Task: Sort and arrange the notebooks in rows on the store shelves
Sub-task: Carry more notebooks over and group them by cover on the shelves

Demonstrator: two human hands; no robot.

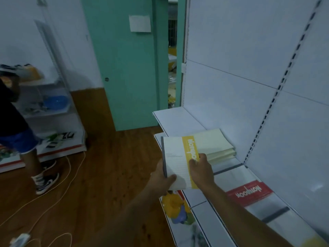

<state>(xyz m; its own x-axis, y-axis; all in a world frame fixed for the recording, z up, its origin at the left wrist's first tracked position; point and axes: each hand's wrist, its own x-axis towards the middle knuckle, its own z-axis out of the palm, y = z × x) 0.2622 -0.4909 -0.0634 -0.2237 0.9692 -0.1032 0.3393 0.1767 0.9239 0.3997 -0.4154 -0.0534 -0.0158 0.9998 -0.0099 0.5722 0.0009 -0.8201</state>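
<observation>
A white notebook with a yellow band (175, 157) is held over the front edge of the white shelf (176, 118). My left hand (162, 177) grips its lower left corner by the grey spine, thumb on the cover. My right hand (202, 171) holds its right edge over the yellow band, fingers curled on the cover. Just behind it, a stack of pale yellow notebooks (215, 143) lies on the shelf. Further right along the shelf lie white notebooks, one with a red band (249, 192), and a yellow-banded one (315, 242) at the bottom right corner.
The white back panel with a slotted upright (277, 91) rises behind the shelf. A lower shelf holds a colourful item (175, 209). A person (16, 125) stands at the left by another rack. White cables (58, 186) trail over the wooden floor. A green door (128, 68) is ahead.
</observation>
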